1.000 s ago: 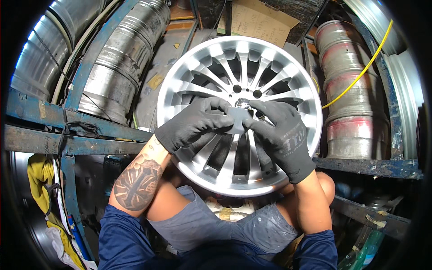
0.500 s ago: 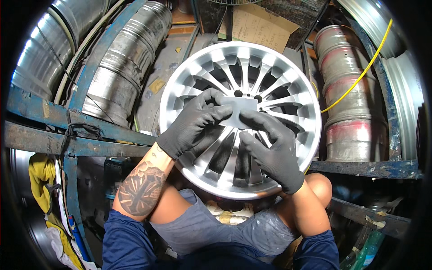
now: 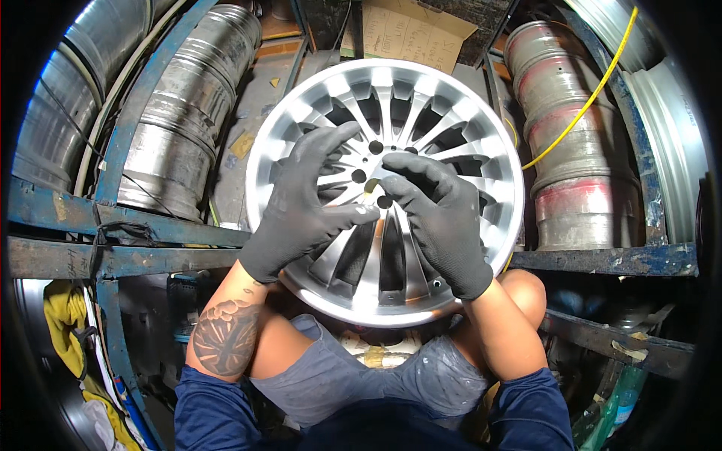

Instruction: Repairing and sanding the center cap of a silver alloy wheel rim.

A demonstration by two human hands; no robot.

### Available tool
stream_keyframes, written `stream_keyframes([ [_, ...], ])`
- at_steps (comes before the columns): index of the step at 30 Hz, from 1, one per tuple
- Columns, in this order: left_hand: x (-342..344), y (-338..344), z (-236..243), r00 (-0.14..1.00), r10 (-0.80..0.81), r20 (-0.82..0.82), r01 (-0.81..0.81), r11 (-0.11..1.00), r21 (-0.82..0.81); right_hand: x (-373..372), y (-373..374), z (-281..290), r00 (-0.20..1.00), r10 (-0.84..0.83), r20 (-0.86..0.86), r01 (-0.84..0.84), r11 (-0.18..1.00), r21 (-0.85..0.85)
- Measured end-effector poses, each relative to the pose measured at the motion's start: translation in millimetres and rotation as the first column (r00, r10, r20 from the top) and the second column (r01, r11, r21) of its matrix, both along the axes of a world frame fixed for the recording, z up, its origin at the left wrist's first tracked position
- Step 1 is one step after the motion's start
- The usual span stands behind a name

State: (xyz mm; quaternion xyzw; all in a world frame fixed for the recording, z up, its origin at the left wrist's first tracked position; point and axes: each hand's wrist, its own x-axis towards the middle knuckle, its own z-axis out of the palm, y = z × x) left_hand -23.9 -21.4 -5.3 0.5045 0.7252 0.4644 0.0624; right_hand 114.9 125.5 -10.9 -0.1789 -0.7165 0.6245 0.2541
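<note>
A grey sheet, earlier gripped from both sides, has been released by the left hand (image 3: 293, 207), whose fingers are spread. The silver, many-spoked wheel (image 3: 374, 259) is set before the shorts (image 3: 316, 376). The right hand (image 3: 442, 218) is curled above its hub (image 3: 369, 161); whether anything is gripped by its fingers cannot be told.

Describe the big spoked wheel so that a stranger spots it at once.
Look between the blue metal racks at left and right. There the big silver wheel faces up, beneath the gloved left hand and right hand. Unlike the stacked rims on either side, which sit side-on, it shows long spokes fanning outward.
</note>
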Motion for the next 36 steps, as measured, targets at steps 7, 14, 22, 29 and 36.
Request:
stream_keyframes([
  [7, -2.8, -3.3, 6.6, 0.985, 0.005, 0.172, -0.003, 1.000, -0.016, -2.1, 2.3, 2.6, 0.998, 0.044, 0.053, -0.043, 0.999, -0.015],
  [14, 7.8, 2.5, 3.0, 0.946, 0.021, 0.323, -0.035, 0.999, 0.038, 0.3, 16.1, 15.1, 0.999, 0.010, 0.038, -0.020, 0.959, 0.282],
  [22, -0.8, 0.5, 5.9, 0.934, -0.096, 0.343, 0.029, 0.980, 0.195, -2.9, 41.4, 17.7, 0.952, 0.294, -0.083, -0.275, 0.943, 0.185],
  [29, -0.7, 7.9, 5.9, 0.853, 0.019, 0.522, -0.056, 0.997, 0.054, -1.7, 21.4, 17.7, 0.974, 0.217, -0.058, -0.205, 0.965, 0.166],
  [36, 1.6, 5.9, -3.4, 0.996, 0.031, -0.089, -0.026, 0.998, 0.053, -9.1, 13.8, 11.3, 1.000, 0.020, -0.024, -0.020, 1.000, -0.018],
])
